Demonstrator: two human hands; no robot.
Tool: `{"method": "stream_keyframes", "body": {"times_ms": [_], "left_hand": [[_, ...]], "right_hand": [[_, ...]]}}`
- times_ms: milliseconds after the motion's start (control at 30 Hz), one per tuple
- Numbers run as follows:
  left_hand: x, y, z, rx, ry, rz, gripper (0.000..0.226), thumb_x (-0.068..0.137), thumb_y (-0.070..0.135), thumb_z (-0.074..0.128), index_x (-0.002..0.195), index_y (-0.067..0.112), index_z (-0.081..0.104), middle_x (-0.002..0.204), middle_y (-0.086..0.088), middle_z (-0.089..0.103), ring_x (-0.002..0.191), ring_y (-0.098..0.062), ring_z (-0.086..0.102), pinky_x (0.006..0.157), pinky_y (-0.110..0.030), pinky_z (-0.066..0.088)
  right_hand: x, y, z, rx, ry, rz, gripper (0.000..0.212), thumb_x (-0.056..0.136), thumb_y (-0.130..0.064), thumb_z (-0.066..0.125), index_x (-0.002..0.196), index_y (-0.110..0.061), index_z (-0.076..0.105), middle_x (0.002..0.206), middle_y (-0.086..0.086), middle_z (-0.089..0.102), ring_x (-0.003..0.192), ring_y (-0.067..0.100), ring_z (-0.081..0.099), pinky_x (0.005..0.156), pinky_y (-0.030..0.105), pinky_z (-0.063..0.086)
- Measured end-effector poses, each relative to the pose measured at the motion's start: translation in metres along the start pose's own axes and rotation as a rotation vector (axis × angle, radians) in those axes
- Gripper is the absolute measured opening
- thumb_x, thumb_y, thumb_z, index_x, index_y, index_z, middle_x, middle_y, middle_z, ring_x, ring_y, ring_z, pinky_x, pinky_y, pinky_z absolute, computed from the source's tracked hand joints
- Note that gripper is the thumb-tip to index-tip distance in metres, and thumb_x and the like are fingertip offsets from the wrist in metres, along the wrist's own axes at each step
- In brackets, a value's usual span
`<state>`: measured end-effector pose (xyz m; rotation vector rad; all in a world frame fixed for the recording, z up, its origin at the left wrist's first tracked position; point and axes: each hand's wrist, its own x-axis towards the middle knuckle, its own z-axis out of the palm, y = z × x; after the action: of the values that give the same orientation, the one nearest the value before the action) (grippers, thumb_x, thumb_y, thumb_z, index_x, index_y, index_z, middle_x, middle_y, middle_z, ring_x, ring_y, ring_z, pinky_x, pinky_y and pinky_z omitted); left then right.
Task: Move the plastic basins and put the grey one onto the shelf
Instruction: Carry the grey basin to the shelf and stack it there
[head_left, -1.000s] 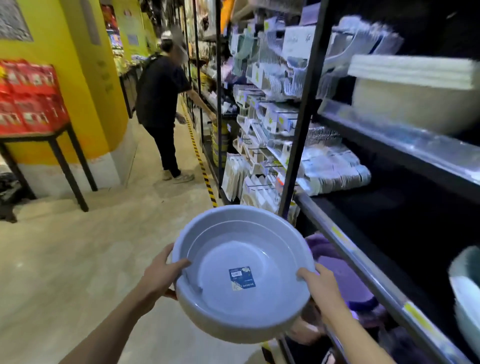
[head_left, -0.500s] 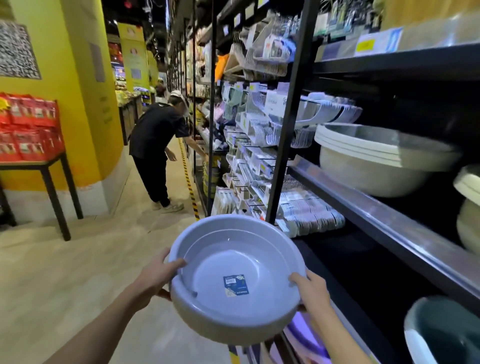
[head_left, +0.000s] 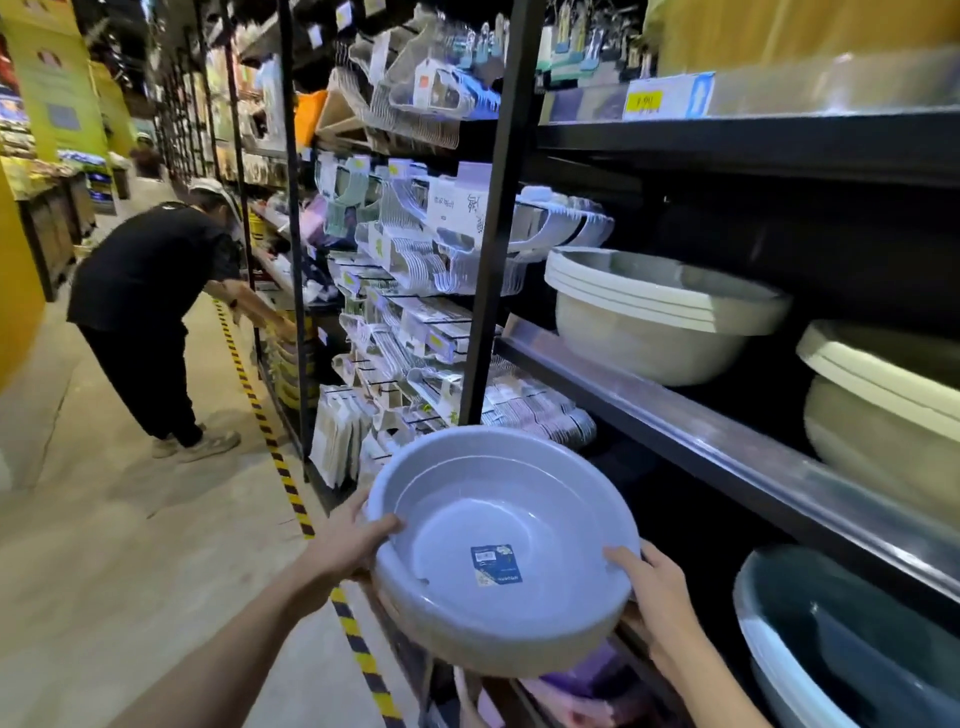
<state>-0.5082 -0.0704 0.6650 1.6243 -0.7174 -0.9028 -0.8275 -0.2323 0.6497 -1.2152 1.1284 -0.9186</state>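
Observation:
I hold a round grey plastic basin (head_left: 498, 551) in front of me with both hands, its open side tilted toward me and a blue label stuck inside. My left hand (head_left: 348, 540) grips the left rim, thumb over the edge. My right hand (head_left: 654, 587) grips the right rim. The basin hangs in front of the black shelf unit (head_left: 727, 447), level with the dark gap under its metal-edged middle board. A stack of beige basins (head_left: 654, 317) stands on that board, with another beige stack (head_left: 883, 415) to the right.
A dark teal basin (head_left: 841, 654) sits on the lower shelf at the right; purple and pink basins (head_left: 582, 686) lie below my hands. Packaged hangers (head_left: 415, 312) fill the rack to the left. A person in black (head_left: 150, 312) bends at the shelves down the aisle. Yellow-black tape (head_left: 291, 493) marks the floor.
The view has swung up and to the right, toward the shelves. The grey basin has risen and shifted right, closer to the shelf unit, still held by both hands.

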Motion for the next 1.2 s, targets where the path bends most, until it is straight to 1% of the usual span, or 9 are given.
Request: {"method": "stream_keyframes", "body": {"times_ms": [167, 233, 333, 433, 600, 767, 867, 1067, 1200], "left_hand": [[0.044, 0.012, 0.018, -0.069, -0.137, 0.032, 0.055, 0.072, 0.025, 0.076, 0.12, 0.041, 0.055, 0.083, -0.003, 0.079, 0.074, -0.03, 0.075, 0.056, -0.039, 0.062], [0.058, 0.013, 0.024, -0.097, -0.223, 0.06, 0.053, 0.071, 0.021, 0.077, 0.116, 0.04, 0.057, 0.081, 0.003, 0.079, 0.067, -0.022, 0.076, 0.046, -0.03, 0.057], [0.076, 0.017, 0.037, -0.113, -0.322, 0.112, 0.05, 0.076, 0.01, 0.077, 0.118, 0.033, 0.061, 0.089, 0.002, 0.079, 0.069, -0.014, 0.076, 0.047, -0.023, 0.055], [0.094, 0.021, 0.055, -0.108, -0.434, 0.131, 0.053, 0.073, 0.014, 0.077, 0.122, 0.03, 0.063, 0.101, -0.005, 0.078, 0.078, -0.022, 0.077, 0.053, -0.027, 0.057], [0.133, 0.025, 0.089, -0.105, -0.512, 0.114, 0.052, 0.064, 0.021, 0.08, 0.112, 0.036, 0.067, 0.093, -0.001, 0.078, 0.078, -0.025, 0.076, 0.058, -0.038, 0.061], [0.18, 0.037, 0.124, -0.087, -0.542, 0.083, 0.054, 0.062, 0.025, 0.077, 0.113, 0.038, 0.065, 0.084, -0.004, 0.079, 0.069, -0.028, 0.076, 0.052, -0.036, 0.058], [0.206, 0.044, 0.14, -0.064, -0.535, 0.085, 0.051, 0.064, 0.025, 0.077, 0.112, 0.034, 0.065, 0.082, -0.004, 0.079, 0.066, -0.023, 0.075, 0.048, -0.03, 0.056], [0.252, 0.054, 0.162, -0.012, -0.549, 0.06, 0.031, 0.082, 0.013, 0.072, 0.109, 0.023, 0.063, 0.084, -0.007, 0.073, 0.056, -0.013, 0.07, 0.043, -0.023, 0.051], [0.275, 0.059, 0.179, 0.044, -0.583, 0.018, 0.023, 0.082, 0.015, 0.075, 0.085, 0.015, 0.053, 0.057, 0.004, 0.058, 0.035, -0.003, 0.052, 0.031, -0.014, 0.037]], "right_hand": [[-0.031, -0.004, 0.001, 0.081, 0.162, -0.022, 0.033, 0.077, -0.011, 0.074, 0.11, -0.013, 0.07, 0.097, 0.008, 0.078, 0.084, 0.027, 0.076, 0.064, 0.033, 0.057], [-0.044, -0.006, 0.002, 0.092, 0.225, -0.04, 0.035, 0.078, -0.008, 0.074, 0.111, -0.015, 0.069, 0.099, 0.005, 0.078, 0.085, 0.023, 0.076, 0.064, 0.032, 0.057], [-0.058, -0.006, -0.001, 0.096, 0.296, -0.052, 0.039, 0.079, -0.007, 0.073, 0.116, -0.016, 0.068, 0.106, 0.005, 0.077, 0.094, 0.024, 0.074, 0.077, 0.04, 0.056], [-0.062, -0.004, -0.004, 0.085, 0.397, -0.049, 0.03, 0.08, -0.01, 0.073, 0.109, -0.017, 0.072, 0.101, 0.002, 0.078, 0.087, 0.02, 0.075, 0.074, 0.039, 0.055], [-0.05, 0.0, -0.017, 0.095, 0.534, -0.046, 0.027, 0.079, -0.01, 0.071, 0.105, -0.018, 0.073, 0.101, 0.003, 0.078, 0.091, 0.022, 0.073, 0.074, 0.039, 0.056], [-0.014, -0.004, -0.025, 0.083, 0.594, -0.08, 0.021, 0.083, -0.005, 0.064, 0.103, -0.007, 0.071, 0.098, 0.007, 0.077, 0.089, 0.025, 0.071, 0.079, 0.041, 0.055], [0.011, -0.003, -0.03, 0.092, 0.629, -0.078, 0.013, 0.082, -0.008, 0.067, 0.086, 0.001, 0.06, 0.085, 0.016, 0.063, 0.079, 0.026, 0.058, 0.074, 0.042, 0.045], [0.056, 0.002, -0.027, 0.153, 0.73, 0.013, 0.065, 0.079, -0.029, 0.077, 0.124, 0.005, 0.046, 0.117, 0.018, 0.061, 0.11, 0.034, 0.061, 0.102, 0.054, 0.046], [0.072, 0.001, -0.024, 0.157, 0.791, 0.085, 0.056, 0.079, -0.027, 0.073, 0.117, 0.011, 0.056, 0.112, 0.023, 0.067, 0.106, 0.036, 0.064, 0.1, 0.053, 0.048]]}}
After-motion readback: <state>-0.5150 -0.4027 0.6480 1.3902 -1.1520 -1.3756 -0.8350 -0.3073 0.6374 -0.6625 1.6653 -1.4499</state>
